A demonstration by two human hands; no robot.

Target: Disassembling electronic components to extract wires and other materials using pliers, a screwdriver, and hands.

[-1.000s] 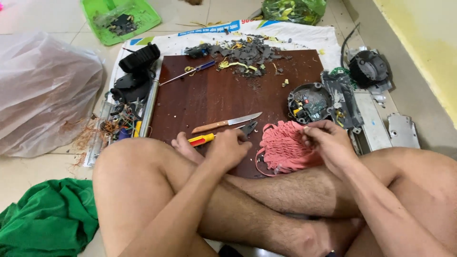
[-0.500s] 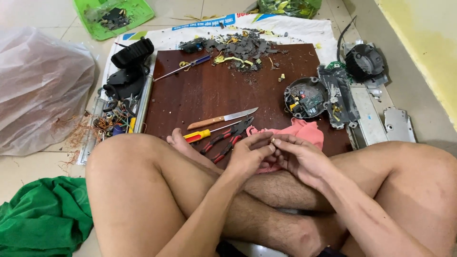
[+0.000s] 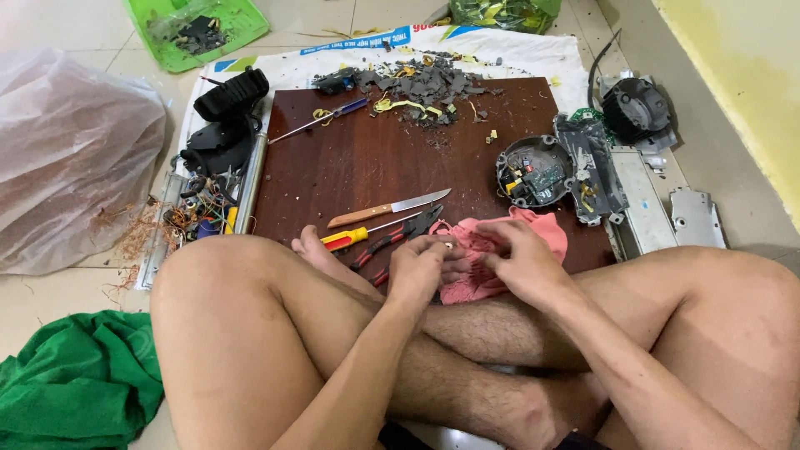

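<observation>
my left hand (image 3: 427, 265) pinches a small metal piece (image 3: 450, 247); my right hand (image 3: 521, 254) pinches the pink cloth (image 3: 533, 229) beside it. keep grip steady, pliers (image 3: 400, 236) just ahead.

White printed sack (image 3: 467, 46) with blue-red lettering band lies under the board (image 3: 367, 158)

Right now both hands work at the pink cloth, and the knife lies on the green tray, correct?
Not quite. The head view shows the knife on the brown board, just beyond the left hand. Both hands, the right hand too, are at the pink cloth.
</observation>
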